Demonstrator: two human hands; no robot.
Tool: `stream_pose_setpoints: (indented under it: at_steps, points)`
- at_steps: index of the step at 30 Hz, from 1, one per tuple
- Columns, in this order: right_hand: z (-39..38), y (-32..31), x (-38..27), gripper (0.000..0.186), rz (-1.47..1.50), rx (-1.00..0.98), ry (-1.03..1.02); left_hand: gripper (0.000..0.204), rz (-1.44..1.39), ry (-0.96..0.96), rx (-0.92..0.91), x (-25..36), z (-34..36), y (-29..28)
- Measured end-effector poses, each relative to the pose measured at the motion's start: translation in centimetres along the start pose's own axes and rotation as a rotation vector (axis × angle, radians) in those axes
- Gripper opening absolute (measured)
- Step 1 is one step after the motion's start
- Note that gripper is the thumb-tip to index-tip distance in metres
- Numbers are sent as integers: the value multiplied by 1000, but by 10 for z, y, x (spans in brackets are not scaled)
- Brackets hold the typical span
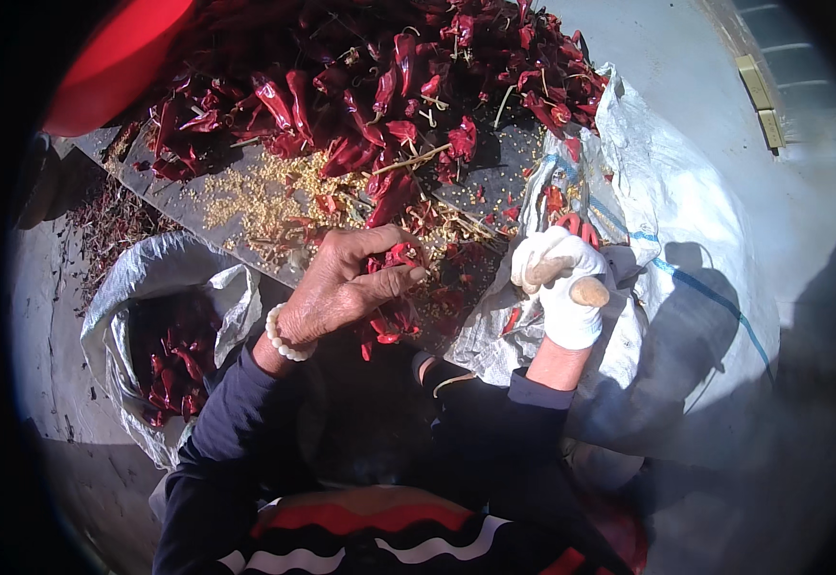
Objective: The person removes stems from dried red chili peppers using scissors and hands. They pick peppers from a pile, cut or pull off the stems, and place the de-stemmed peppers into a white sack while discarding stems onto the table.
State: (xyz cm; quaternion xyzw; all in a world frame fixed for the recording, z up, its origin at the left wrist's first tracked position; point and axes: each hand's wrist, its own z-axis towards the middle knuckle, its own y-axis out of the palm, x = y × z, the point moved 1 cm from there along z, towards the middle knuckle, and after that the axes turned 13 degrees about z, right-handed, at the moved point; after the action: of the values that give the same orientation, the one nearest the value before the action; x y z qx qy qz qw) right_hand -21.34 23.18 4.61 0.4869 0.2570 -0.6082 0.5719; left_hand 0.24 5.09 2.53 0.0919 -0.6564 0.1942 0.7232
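Beside grainy seeds (pixel 250 196), left fingers (pixel 391 280) around glossy, crinkled peppers (pixel 391 321), gloved right fingers (pixel 544 271) curled, contents unclear.

Left hand (pixel 355 278): bare; bracelet (pixel 278 339) of round white beads at wrist. Right hand (pixel 557 273): white glove (pixel 571 324), cuff extending onto wrist. Sleeves (pixel 231 422): dark navy, long. Torso garment (pixel 370 519): wavy bands, red, black, white.

A heap of shiny red peppers (pixel 370 91) lay at the back of a flat grey board (pixel 176 196), loose round pale-yellow seeds (pixel 250 198) before it. An open white woven-plastic sack (pixel 111 314) stood at the left, dark-red peppers (pixel 180 369) inside; a white woven-plastic sack with blue stripes (pixel 657 182) lay at the right. A crumpled red pepper (pixel 400 256) was in the bare left hand (pixel 349 283), between the 2 sacks, left of the white-gloved right hand (pixel 563 280).
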Motion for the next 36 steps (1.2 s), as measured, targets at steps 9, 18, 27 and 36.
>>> stream_pose_setpoints:
  at_steps: [9,18,27,36]
  points:
    - [-37,-68,-18,25,-1120,809,199,20,-614,-245,210,-2,3,-8]
    - [-47,-117,13,53,-1695,833,580,21,-831,-241,60,-6,21,9]
    - [-34,-117,4,47,-1679,833,690,24,-534,-141,13,-8,19,19]
    - [-36,-73,-24,45,-528,960,69,23,-338,-82,37,-6,15,10]
